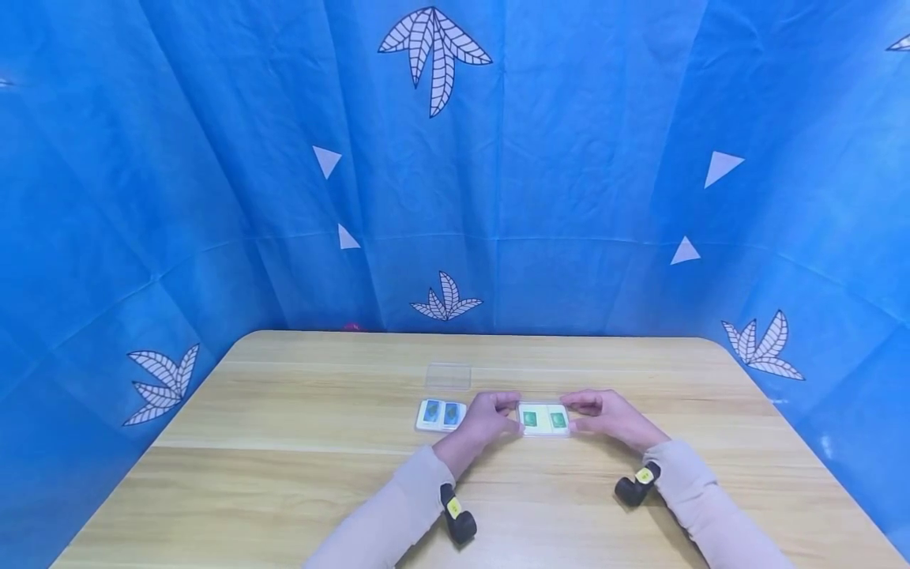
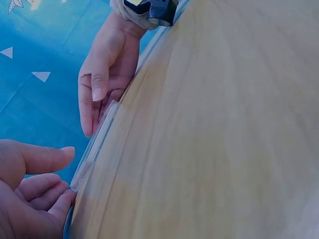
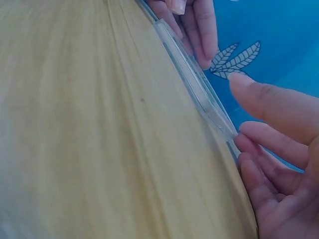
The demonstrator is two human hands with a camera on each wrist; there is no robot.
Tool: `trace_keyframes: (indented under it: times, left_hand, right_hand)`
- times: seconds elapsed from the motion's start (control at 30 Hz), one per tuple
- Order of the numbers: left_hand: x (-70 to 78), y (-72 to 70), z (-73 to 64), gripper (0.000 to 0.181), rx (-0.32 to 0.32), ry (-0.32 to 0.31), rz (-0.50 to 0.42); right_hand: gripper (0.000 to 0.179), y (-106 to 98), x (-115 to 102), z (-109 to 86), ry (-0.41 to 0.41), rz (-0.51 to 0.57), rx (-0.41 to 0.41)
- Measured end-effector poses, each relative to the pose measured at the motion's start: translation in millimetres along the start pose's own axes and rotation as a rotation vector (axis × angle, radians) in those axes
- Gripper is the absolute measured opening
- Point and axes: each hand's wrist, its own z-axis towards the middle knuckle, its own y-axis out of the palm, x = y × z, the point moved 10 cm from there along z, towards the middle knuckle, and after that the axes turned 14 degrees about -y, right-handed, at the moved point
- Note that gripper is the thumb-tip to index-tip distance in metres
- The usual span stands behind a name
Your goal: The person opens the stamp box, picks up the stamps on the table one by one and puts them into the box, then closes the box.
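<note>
A flat clear plastic case (image 1: 543, 419) showing two green-printed panels lies on the table between both hands. My left hand (image 1: 486, 420) is at its left end, fingertips right at the edge. At the opposite end my right hand (image 1: 613, 417) touches the case with its fingers. In the left wrist view, the left thumb (image 2: 50, 158) stands apart from the case's edge (image 2: 97, 144). Likewise the right thumb (image 3: 271, 107) is raised off the clear edge (image 3: 194, 82) in the right wrist view.
Just left of the left hand lies a similar case (image 1: 440, 415) with two blue-printed panels. Behind that is a clear rectangular plastic piece (image 1: 449, 376). The wooden table (image 1: 284, 442) ends at a blue patterned curtain (image 1: 554, 158).
</note>
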Motion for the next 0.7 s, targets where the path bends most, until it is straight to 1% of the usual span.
trace_keyframes:
  times: [0.1,0.23,0.3,0.4,0.6,0.7]
  left_hand:
    - [1.5,-0.7,-0.2,0.054,-0.008,0.000,-0.005]
    - [6.8,-4.1,-2.1,0.053,-0.014,-0.005,0.001]
    - [10.3,-8.0,-3.8,0.052,-0.012,-0.003,0.006]
    - [15.0,-15.4,-6.8,0.051,-0.011,0.003,0.003]
    - [18.2,-34.0,-12.3,0.052,-0.023,0.018,0.011]
    - [21.5,-44.5,-16.4,0.053,-0.032,0.044,0.031]
  right_hand:
    - [0.052,-1,1,1.6,0.008,-0.006,0.011]
    - [0.049,-4,2,7.4,0.025,-0.075,0.031]
    - [0.048,-5,0,12.1,0.027,-0.114,0.034]
    - [0.048,-4,-4,20.4,0.041,-0.130,0.053]
    - [0.045,8,-17,40.6,0.019,-0.126,0.036]
    - [0.045,15,-22,50.4,0.007,-0.125,0.026]
